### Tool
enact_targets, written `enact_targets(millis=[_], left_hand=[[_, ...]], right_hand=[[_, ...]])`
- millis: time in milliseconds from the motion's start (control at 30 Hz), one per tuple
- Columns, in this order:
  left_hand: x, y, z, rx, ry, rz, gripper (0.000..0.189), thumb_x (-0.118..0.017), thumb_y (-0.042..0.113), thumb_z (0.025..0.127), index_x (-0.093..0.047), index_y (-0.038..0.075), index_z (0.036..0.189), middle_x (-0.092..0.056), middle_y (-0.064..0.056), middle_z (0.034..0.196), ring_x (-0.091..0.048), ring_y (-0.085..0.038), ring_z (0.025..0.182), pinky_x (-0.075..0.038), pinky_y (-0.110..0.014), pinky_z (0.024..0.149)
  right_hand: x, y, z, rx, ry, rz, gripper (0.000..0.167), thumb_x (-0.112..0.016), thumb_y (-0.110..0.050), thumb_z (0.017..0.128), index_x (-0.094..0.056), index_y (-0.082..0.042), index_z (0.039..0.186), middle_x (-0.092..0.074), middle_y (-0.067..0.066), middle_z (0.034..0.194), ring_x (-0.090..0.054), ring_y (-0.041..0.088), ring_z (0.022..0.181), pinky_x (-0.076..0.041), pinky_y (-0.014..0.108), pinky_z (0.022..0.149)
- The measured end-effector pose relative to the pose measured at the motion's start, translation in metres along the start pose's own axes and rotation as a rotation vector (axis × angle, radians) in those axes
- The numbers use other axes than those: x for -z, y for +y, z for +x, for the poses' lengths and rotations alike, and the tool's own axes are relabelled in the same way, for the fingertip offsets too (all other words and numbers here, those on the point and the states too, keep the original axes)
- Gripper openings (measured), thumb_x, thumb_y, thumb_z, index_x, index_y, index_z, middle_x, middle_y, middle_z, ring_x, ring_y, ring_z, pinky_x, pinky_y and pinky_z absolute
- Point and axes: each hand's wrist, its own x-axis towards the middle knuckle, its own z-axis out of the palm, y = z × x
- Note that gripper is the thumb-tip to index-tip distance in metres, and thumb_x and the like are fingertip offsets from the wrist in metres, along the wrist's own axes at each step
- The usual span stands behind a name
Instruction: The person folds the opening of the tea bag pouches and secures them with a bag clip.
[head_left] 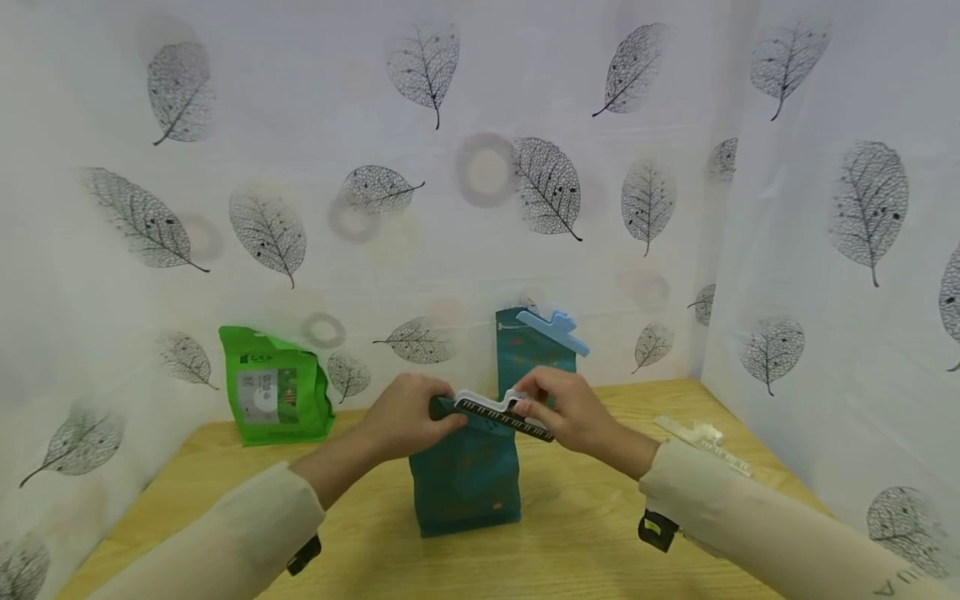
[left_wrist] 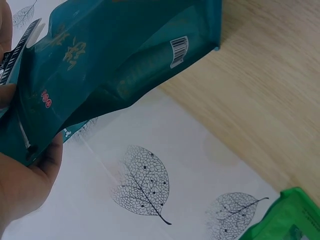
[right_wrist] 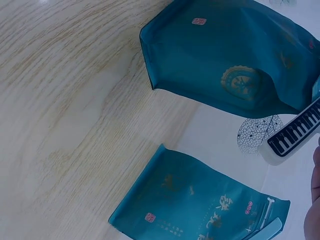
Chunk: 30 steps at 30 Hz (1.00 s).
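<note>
Tautness should help: left hand [head_left: 412, 417] pinches the near teal foil bag [head_left: 465, 492], right hand [head_left: 568, 412] grips the white-and-black plastic clip [head_left: 491, 412].

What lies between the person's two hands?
In the head view, the white-and-black clip lies between the left hand and right hand, across the top of the front teal bag.

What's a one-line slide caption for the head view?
Left hand grips the front teal bag; right hand holds a piano-key clip at its top.
</note>
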Motion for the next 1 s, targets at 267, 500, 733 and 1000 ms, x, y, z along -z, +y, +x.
enact_targets(millis=[267, 500, 733, 1000], left_hand=[[-0.003, -0.001, -0.002, 0.005, 0.020, -0.011, 0.016, -0.079, 0.022, 0.085, -0.075, 0.008, 0.091, -0.066, 0.005, 0.073, -0.045, -0.006, 0.056, -0.034, -0.021, 0.050], [-0.005, 0.000, -0.002, 0.000, 0.023, -0.023, 0.017, -0.081, 0.020, 0.082, -0.073, 0.009, 0.093, -0.067, 0.006, 0.076, -0.046, -0.006, 0.058, -0.038, -0.021, 0.053], [-0.009, -0.001, -0.001, -0.021, 0.050, -0.033, 0.019, -0.081, 0.017, 0.082, -0.073, 0.009, 0.096, -0.070, 0.004, 0.080, -0.049, -0.005, 0.060, -0.042, -0.022, 0.055], [-0.009, -0.003, -0.002, -0.027, 0.080, -0.032, 0.021, -0.082, 0.016, 0.081, -0.072, 0.010, 0.099, -0.072, 0.001, 0.085, -0.053, -0.004, 0.063, -0.045, -0.022, 0.058]], right_hand=[[-0.004, -0.003, 0.002, -0.025, -0.001, 0.009, 0.011, -0.075, -0.011, 0.087, -0.070, -0.010, 0.097, -0.064, -0.004, 0.080, -0.057, 0.004, 0.070, -0.050, 0.026, 0.062], [-0.007, -0.006, 0.003, -0.033, -0.012, 0.003, 0.011, -0.074, -0.013, 0.088, -0.070, -0.011, 0.097, -0.064, -0.005, 0.082, -0.056, 0.004, 0.071, -0.051, 0.028, 0.063], [-0.012, -0.009, 0.005, -0.015, 0.006, 0.003, 0.011, -0.075, -0.013, 0.087, -0.070, -0.011, 0.097, -0.065, -0.004, 0.083, -0.054, 0.004, 0.070, -0.048, 0.025, 0.062], [-0.015, -0.017, 0.016, -0.003, 0.024, 0.011, 0.011, -0.075, -0.013, 0.087, -0.069, -0.010, 0.095, -0.063, -0.003, 0.081, -0.054, 0.005, 0.070, -0.048, 0.025, 0.063]])
